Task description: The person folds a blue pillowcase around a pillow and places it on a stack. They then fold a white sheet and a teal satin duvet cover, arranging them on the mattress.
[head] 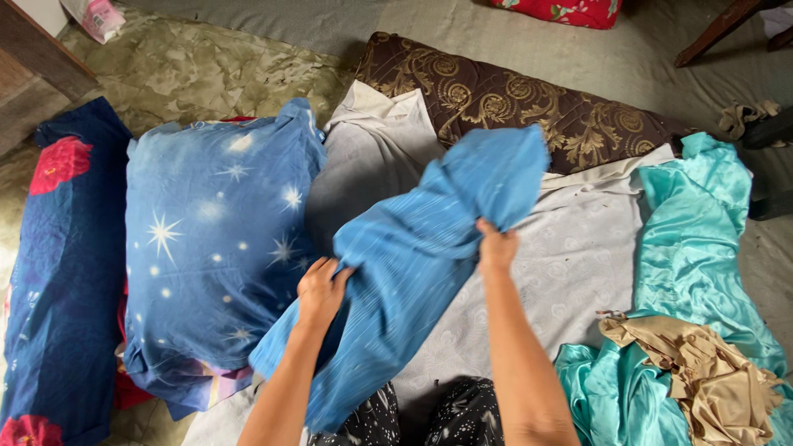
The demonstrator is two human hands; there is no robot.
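Note:
A plain blue cloth (421, 256) with fine stripes lies bunched diagonally across the middle, over a pale grey patterned sheet (578, 264). My left hand (320, 289) grips the cloth's lower left side. My right hand (496, 246) pinches a fold near its upper right part. The cloth's far end lifts toward a brown quilt with gold swirls (512, 103).
A blue star-print pillow (215, 239) sits to the left, beside a dark blue cover with red flowers (62, 272). Turquoise satin fabric (694, 248) and a tan crumpled cloth (702, 372) lie to the right. A red floral item (570, 10) is at the far top.

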